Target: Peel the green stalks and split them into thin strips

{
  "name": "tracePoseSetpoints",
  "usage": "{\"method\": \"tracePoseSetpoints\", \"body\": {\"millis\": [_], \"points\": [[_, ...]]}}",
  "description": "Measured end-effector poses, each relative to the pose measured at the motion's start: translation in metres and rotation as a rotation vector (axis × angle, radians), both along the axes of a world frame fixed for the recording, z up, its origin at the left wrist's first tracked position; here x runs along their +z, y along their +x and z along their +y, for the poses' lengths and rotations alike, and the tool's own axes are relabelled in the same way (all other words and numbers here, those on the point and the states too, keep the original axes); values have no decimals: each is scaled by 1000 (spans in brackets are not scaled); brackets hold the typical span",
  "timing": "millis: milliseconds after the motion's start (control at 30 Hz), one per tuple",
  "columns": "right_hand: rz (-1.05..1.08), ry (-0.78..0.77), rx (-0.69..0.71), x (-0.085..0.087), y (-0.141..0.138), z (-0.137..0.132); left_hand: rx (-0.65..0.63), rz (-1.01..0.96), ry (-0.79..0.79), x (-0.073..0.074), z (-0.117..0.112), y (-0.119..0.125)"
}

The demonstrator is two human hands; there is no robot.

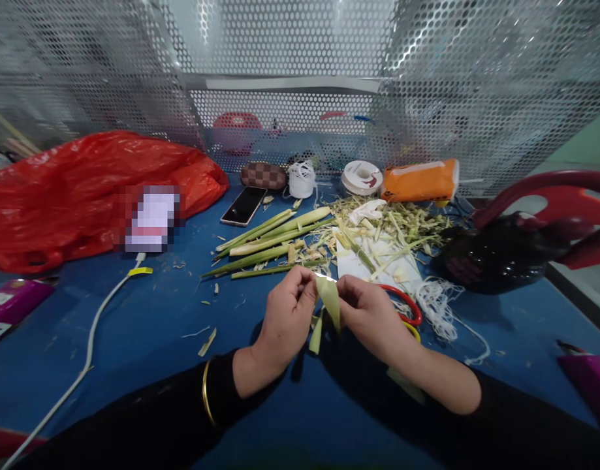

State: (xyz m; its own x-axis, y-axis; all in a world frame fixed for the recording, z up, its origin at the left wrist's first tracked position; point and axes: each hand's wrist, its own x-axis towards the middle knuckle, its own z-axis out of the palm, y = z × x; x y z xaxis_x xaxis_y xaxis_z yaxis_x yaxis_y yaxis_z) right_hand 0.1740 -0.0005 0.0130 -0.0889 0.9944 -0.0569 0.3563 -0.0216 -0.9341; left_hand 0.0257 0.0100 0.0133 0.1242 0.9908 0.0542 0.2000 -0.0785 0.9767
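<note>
The left hand [286,314] and right hand [372,314] are both pinching a pale green leaf strip [331,301] above the near edge of the blue table [147,339], midway. Print on the far-edge orange packet [420,181] is showing too blurred to read.

Glossy red plastic bag [79,189]; perforated metal screen [300,65], matt blue tabletop [147,333]

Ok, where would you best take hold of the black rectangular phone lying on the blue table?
Pinch the black rectangular phone across its two long edges, from above: it lies flat, screen up, with blue table showing beside both.
</note>
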Motion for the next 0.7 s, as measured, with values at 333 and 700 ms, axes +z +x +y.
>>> {"method": "tracePoseSetpoints", "body": {"millis": [333, 700], "points": [[234, -126, 28, -3, -2, 3, -48, -197, -88, 4, -2, 3], [156, -66, -36, -1, 0, 5, -54, -262, -135, 7, -2, 2]]}}
